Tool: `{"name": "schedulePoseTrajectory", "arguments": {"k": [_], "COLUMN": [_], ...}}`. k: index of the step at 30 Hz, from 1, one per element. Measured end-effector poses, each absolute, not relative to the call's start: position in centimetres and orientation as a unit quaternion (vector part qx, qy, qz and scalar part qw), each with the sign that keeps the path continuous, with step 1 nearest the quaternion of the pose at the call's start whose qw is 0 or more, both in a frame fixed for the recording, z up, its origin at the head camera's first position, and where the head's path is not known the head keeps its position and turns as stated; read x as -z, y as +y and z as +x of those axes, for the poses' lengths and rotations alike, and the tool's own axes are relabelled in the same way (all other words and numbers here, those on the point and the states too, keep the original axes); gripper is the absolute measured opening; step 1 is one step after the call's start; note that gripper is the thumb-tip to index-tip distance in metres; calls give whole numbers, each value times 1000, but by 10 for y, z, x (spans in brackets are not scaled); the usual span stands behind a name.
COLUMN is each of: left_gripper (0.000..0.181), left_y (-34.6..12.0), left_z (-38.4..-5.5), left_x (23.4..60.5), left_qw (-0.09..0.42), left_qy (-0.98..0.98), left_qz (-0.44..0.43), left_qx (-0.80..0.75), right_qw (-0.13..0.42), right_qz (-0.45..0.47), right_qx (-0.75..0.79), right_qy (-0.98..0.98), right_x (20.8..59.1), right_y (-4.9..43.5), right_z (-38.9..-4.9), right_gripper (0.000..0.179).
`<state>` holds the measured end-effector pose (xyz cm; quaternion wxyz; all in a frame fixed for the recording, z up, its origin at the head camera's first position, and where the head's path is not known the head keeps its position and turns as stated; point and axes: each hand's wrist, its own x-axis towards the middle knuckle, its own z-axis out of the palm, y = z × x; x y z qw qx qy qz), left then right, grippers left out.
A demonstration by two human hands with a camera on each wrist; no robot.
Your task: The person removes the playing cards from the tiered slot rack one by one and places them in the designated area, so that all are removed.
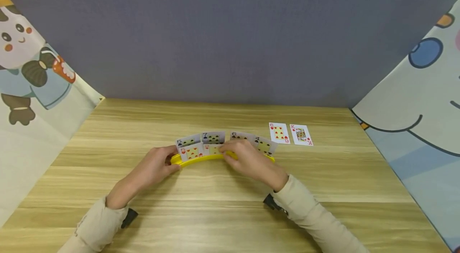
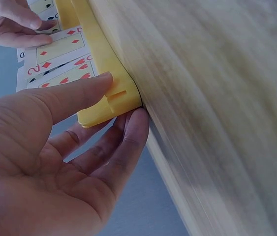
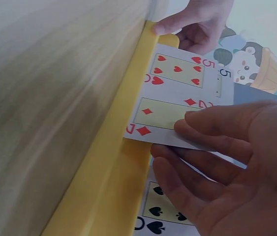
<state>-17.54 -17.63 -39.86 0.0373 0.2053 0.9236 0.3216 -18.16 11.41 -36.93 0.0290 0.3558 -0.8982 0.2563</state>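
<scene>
A curved yellow card holder [image 1: 201, 159] stands on the table, a back row of black-suited cards rising from it. At its left end, my left hand [image 1: 152, 165] grips it, the thumb on the front and other fingers around the end. My right hand [image 3: 227, 152] pinches the two of diamonds [image 3: 153, 110] by its side and upper part. That card's lower edge meets the holder's front lip. Beside it the five of hearts [image 1: 190, 153] stands in the front row. Behind are a black five [image 1: 185, 141], seven [image 1: 213, 138], six [image 1: 238, 135] and four [image 1: 264, 146].
Two cards lie face up on the wooden table [image 1: 201, 221], behind and right of the holder: a heart card [image 1: 279, 133] and the king of diamonds [image 1: 301, 135]. A grey panel [image 1: 230, 37] closes the back, and cartoon-printed panels stand at both sides.
</scene>
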Motion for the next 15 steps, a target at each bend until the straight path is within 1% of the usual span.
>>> {"name": "schedulePoseTrajectory", "arguments": {"k": [7,15], "left_gripper": [42,41], "left_y": [-176,-176], "left_z": [-175,-176], "left_x": [398,399], "left_qw": [38,39], "left_qy": [925,925], "left_qz": [202,201], "left_qx": [-320,-321], "right_qw": [25,33], "right_qz": [356,356], "right_qx": [-263,-265], "right_qy": [-896,-896], "right_x": [376,376], "right_y": [114,115], "right_z": [-184,-183], "right_gripper": [22,21]}}
